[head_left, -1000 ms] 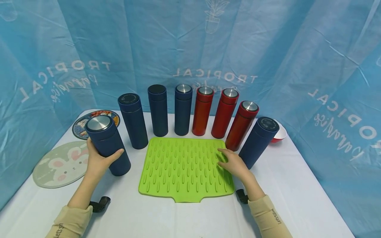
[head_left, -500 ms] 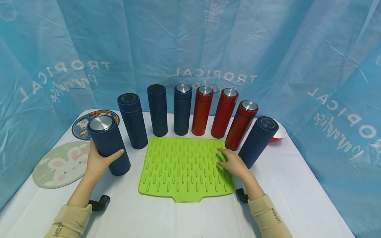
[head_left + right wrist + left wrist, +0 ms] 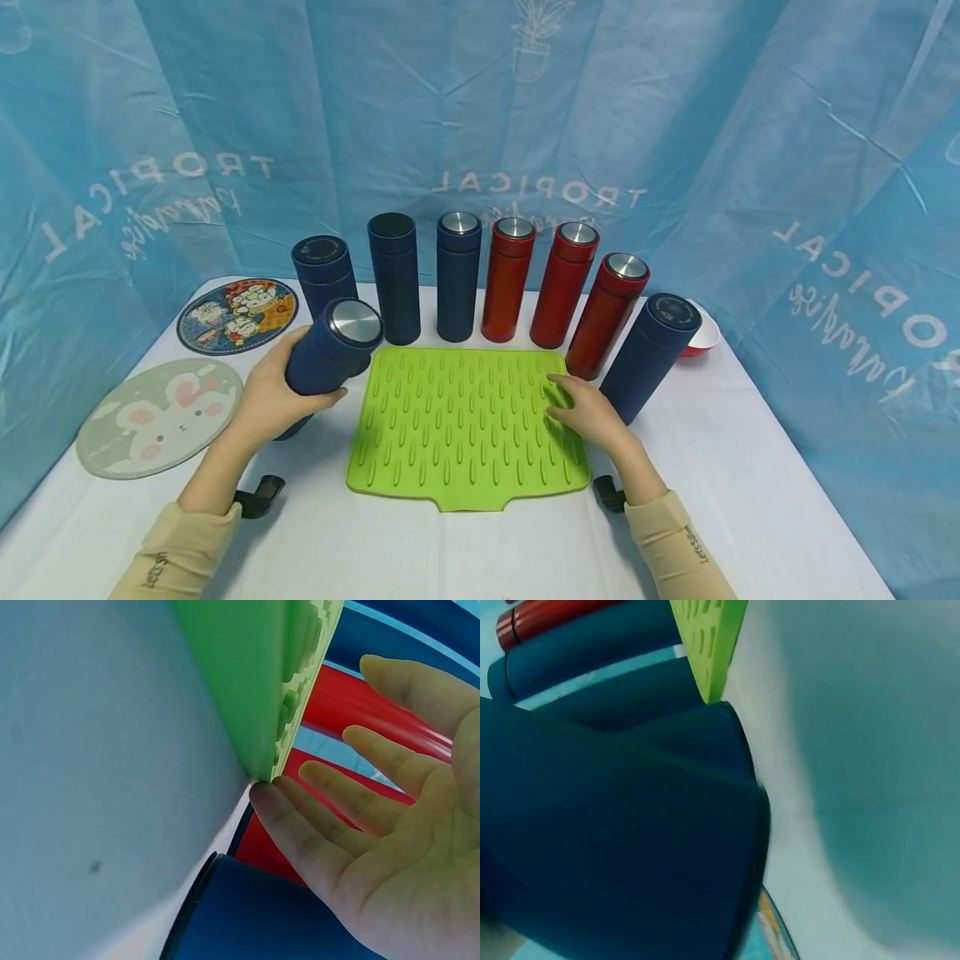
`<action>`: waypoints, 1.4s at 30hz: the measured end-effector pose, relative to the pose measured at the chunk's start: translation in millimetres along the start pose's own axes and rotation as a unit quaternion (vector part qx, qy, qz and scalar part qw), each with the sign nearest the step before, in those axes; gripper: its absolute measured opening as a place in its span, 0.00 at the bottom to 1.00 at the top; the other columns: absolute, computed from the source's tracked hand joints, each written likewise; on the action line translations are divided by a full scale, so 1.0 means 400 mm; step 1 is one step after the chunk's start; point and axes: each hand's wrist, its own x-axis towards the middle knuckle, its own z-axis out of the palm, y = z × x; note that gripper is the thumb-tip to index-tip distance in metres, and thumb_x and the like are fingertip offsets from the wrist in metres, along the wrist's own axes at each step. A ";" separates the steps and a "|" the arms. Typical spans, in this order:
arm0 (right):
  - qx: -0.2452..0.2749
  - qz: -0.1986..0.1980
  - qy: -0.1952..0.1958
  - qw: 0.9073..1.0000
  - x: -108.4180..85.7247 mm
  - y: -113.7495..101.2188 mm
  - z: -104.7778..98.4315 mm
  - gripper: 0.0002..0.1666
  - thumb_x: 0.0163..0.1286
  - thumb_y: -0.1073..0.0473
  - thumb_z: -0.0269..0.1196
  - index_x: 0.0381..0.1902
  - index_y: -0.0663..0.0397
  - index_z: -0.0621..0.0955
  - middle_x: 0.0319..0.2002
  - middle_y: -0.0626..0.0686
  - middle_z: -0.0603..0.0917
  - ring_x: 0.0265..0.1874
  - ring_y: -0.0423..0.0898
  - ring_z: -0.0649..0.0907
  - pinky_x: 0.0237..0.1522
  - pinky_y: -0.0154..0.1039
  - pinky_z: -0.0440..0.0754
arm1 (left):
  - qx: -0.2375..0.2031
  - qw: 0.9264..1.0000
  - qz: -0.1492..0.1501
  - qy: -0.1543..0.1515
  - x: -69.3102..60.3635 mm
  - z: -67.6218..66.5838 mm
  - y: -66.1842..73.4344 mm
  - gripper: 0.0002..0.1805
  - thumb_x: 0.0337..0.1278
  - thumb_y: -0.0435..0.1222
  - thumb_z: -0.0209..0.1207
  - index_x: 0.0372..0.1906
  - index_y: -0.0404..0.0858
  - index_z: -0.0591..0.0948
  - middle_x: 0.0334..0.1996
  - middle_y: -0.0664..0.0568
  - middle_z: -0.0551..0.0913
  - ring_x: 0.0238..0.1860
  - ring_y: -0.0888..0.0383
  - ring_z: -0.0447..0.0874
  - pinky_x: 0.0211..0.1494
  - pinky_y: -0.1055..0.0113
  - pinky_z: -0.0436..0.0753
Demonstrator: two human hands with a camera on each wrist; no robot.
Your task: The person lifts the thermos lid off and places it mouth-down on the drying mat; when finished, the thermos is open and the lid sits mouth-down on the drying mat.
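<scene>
My left hand (image 3: 273, 392) grips a dark blue thermos bottle (image 3: 322, 358) with a silver lid. It leans to the right, its lid toward the green mat (image 3: 465, 425). In the left wrist view, this blue bottle (image 3: 630, 847) fills much of the picture, its bottom rim above the white cloth. My right hand (image 3: 592, 412) holds nothing and lies at the mat's right edge. In the right wrist view, the right hand (image 3: 397, 825) has its fingers extended and spread, with one fingertip at the mat's edge (image 3: 247, 675). A blue bottle (image 3: 648, 358) stands just beyond it.
Behind the mat stand several blue bottles (image 3: 395, 283) and red bottles (image 3: 510, 283) in an arc. At the left lie a rabbit placemat (image 3: 161, 417) and a round patterned mat (image 3: 240, 317). A red-and-white bowl (image 3: 702, 337) sits at the right, partly hidden.
My left hand has moved right with the blue bottle. Its lid has swung right, tilting the bottle, and the patterned mat is uncovered. The right hand has stayed in place.
</scene>
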 end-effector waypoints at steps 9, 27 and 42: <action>0.009 0.010 -0.003 1.000 0.001 0.001 0.003 0.34 0.62 0.55 0.63 0.65 0.54 0.68 0.64 0.61 0.68 0.64 0.59 0.64 0.62 0.57 0.62 | 0.158 0.975 0.158 0.006 0.022 0.038 0.024 0.47 0.25 0.44 0.73 0.62 0.44 0.69 0.47 0.40 0.78 0.44 0.42 0.76 0.44 0.44 0.71; 0.020 -0.033 0.016 0.999 0.010 -0.041 -0.019 0.33 0.65 0.53 0.60 0.66 0.52 0.67 0.64 0.57 0.68 0.65 0.56 0.65 0.62 0.57 0.62 | 0.330 0.904 0.271 -0.022 0.049 0.087 0.059 0.51 0.23 0.54 0.73 0.65 0.52 0.68 0.42 0.45 0.79 0.42 0.46 0.77 0.44 0.51 0.72; 0.089 -0.063 0.062 0.992 0.052 -0.100 -0.009 0.30 0.67 0.51 0.57 0.66 0.45 0.67 0.59 0.58 0.74 0.56 0.56 0.75 0.53 0.53 0.74 | 0.343 0.896 0.280 -0.037 0.059 0.120 0.074 0.52 0.22 0.57 0.72 0.65 0.52 0.68 0.40 0.45 0.78 0.39 0.45 0.78 0.50 0.51 0.71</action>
